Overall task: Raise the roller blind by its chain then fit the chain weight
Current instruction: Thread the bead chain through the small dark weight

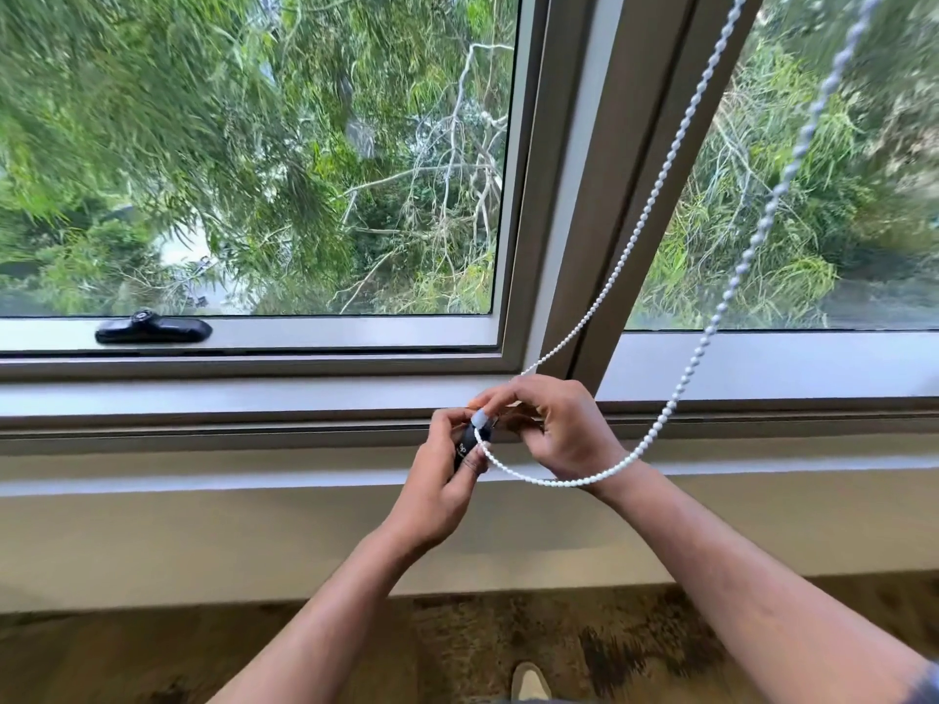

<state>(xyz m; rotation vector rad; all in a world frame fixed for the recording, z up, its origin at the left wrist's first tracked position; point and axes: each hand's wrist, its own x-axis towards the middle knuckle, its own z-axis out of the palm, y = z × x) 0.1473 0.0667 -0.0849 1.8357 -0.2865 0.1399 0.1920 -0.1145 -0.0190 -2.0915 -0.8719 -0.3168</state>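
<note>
The left hand [439, 480] was curled shut around a small dark weight [466, 446], thumb on top and fingers wrapped beneath, with the wrist bent up from a forearm that rose from the lower left. The right hand [556, 429] sat just beside it, touching at the fingertips, its thumb and forefinger pinched together over the top of the weight; whether they gripped the chain [655, 195] itself or only the weight's upper end could not be told. Its other fingers were loosely curled, and the right forearm came in from the lower right.

The weight stood roughly upright between the two hands, mostly hidden by the left fingers, with a pale cap at its top. From there the white beaded chain looped down and to the right, passed across the right wrist, and climbed away to the upper right. Its second strand emerged from behind the right hand and ran up along the mullion [625, 185].

Both hands hovered in front of the sill [254, 470], below the window frame. A black latch [152, 329] lay on the left sash, well apart from them. Green foliage filled the glass, and a shoe tip [529, 680] showed on the floor below.
</note>
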